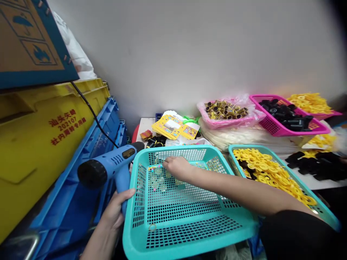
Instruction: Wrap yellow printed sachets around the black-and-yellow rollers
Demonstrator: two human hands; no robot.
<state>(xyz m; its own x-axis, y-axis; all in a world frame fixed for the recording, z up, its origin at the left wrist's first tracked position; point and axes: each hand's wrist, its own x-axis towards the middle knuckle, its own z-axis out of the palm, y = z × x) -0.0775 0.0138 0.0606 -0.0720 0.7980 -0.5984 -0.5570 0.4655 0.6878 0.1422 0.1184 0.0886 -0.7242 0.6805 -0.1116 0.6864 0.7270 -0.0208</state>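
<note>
Step, by my read: heat-gun work | left hand point(115, 213) gripping blue heat gun point(108, 168) left of teal basket point(187, 231) | right hand point(177, 167) inside basket, fingers pinching small packets point(157, 178) | next likely needs nozzle aimed there

A plain white wall point(189, 54) is running behind a white table point(311, 180). Yellow crates point(40, 137) and blue crates point(73, 195) are standing stacked at left. Even light is falling throughout.

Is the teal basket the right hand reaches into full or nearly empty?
Nearly empty. The teal basket shows bare mesh floor; only a few small pieces lie near the right hand. The left hand grips the blue heat gun.
</note>
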